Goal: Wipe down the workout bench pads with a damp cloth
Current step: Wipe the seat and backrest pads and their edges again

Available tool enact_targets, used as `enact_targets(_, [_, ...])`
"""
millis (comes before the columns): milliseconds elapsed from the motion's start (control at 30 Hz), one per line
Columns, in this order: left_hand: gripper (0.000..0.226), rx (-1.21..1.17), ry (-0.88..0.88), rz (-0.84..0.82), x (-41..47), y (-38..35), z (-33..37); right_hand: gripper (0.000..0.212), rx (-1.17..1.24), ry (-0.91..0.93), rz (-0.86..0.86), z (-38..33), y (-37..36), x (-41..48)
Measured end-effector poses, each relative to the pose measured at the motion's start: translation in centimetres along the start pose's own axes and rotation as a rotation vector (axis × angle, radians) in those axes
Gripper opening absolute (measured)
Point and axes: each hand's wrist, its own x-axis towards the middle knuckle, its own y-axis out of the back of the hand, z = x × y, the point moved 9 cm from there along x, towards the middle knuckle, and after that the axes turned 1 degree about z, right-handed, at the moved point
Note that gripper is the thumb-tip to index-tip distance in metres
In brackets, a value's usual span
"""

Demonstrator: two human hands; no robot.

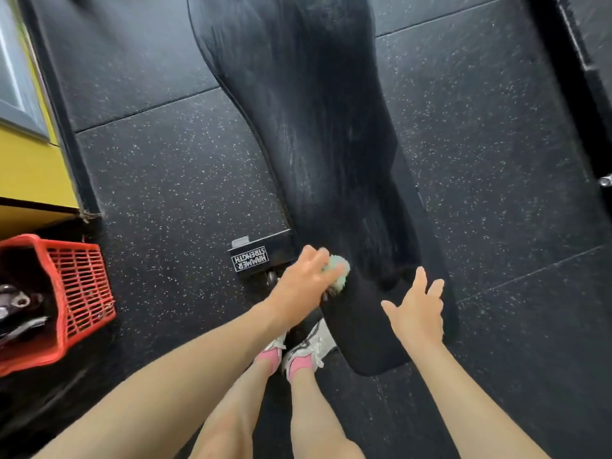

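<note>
Cloth (336, 271) gripped by left hand (298, 286) at bench pad (314, 127) edge; right hand (417, 309) splayed over pad.

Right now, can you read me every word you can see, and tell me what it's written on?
"HAMMER STRENGTH": white letters on a black label stuck on the bench's metal foot, just left of the pad. It reads upside down from this view.
No other writing shows: none on the cloth, the red basket or the shoes.
</note>
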Motion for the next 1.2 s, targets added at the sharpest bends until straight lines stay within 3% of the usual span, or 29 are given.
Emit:
enact_targets(67, [0.042,0.085,-0.394,-0.204,-2.0,-1.3,3.1,0.081,0.002,0.015,0.012,-0.4,0.1,0.1])
enact_targets(133, [0.052,0.102,-0.492,-0.261,-0.9,-0.4,1.9,0.076,0.020,0.015,0.025,-0.4,0.5,0.4])
enact_targets(200, [0.055,0.124,-0.304,-0.133,2.6,1.6,-1.6,0.072,0.022,0.020,0.044,-0.3,1.0,1.0])
enact_targets(300, [0.064,-0.004,0.297,0.219,5.9,4.8,-7.8,0.066,0.028,0.041,0.073,-0.2,1.9,2.4])
enact_targets(367, [0.073,0.013,0.517,0.305,5.7,4.2,-6.8,0.063,0.051,0.049,0.087,0.1,2.4,3.1])
enact_targets(400, [0.074,0.056,0.452,0.273,5.8,3.0,-4.5,0.061,0.073,0.054,0.087,0.3,2.7,3.4])
enact_targets(433, [0.071,0.112,0.276,0.166,6.0,1.0,-1.3,0.061,0.096,0.062,0.080,0.3,2.9,3.8])
enact_targets(500, [0.051,0.227,-0.256,-0.145,5.0,-3.1,5.7,0.062,0.123,0.083,0.041,0.3,3.5,4.8])
enact_targets(533, [0.043,0.261,-0.451,-0.263,4.4,-3.7,7.0,0.061,0.125,0.099,0.005,0.2,3.5,5.3])
enact_targets(567, [0.041,0.269,-0.533,-0.300,5.1,-3.4,7.0,0.058,0.122,0.124,-0.037,0.3,3.9,6.1])
enact_targets(633, [0.048,0.244,-0.382,-0.186,9.0,-1.0,4.2,0.053,0.116,0.163,-0.149,0.5,4.2,7.2])
enact_targets(767, [0.060,0.056,0.392,0.227,16.1,4.1,-4.0,0.048,0.026,0.281,-0.344,1.2,5.7,8.7])
enact_targets(833, [0.059,-0.080,0.758,0.388,16.9,3.7,-4.1,0.048,0.001,0.314,-0.361,1.4,7.0,10.0])
enact_targets(867, [0.062,-0.088,0.844,0.408,16.9,2.7,-2.7,0.048,0.002,0.318,-0.355,1.5,7.7,10.7])
enact_targets(900, [0.065,-0.045,0.811,0.377,17.1,1.5,-0.6,0.047,0.015,0.317,-0.349,1.5,8.3,11.4])
enact_targets(1000, [0.071,0.159,0.196,0.102,17.0,-2.8,6.1,0.045,0.080,0.330,-0.350,0.7,9.5,12.4])
enact_targets(1067, [0.072,0.185,-0.025,-0.023,16.2,-2.1,5.5,0.045,0.094,0.378,-0.377,-1.1,9.5,12.3])
enact_targets(1133, [0.067,0.174,0.121,0.037,17.6,1.0,1.3,0.046,0.076,0.406,-0.378,-3.3,9.6,12.6])
enact_targets(1200, [0.056,0.082,0.497,0.219,18.9,4.7,-4.4,0.043,0.048,0.430,-0.340,-5.7,9.6,13.4])
